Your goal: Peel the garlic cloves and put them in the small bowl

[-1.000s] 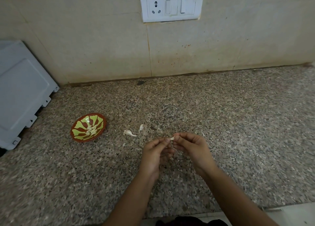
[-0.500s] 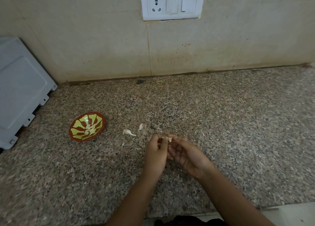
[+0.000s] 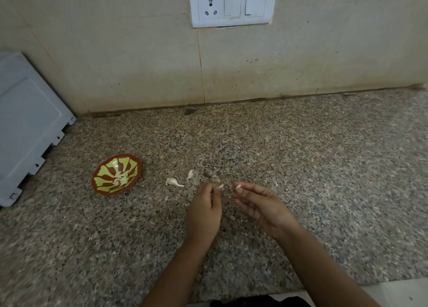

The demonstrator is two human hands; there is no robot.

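Your left hand (image 3: 203, 210) pinches a pale garlic scrap (image 3: 221, 186) and your right hand (image 3: 261, 205) a garlic bit (image 3: 238, 186); clove or skin, I cannot tell. The small bowl (image 3: 100, 167) sits at ten o'clock, well apart. Such slight fingertip grips could drop the clove on the way.

A person's left hand (image 3: 203, 211) and right hand (image 3: 261, 205), both bare, with forearms (image 3: 324, 267) uncovered as far as the view shows. A strip of dark clothing (image 3: 254, 303) is visible between the forearms at the bottom edge.
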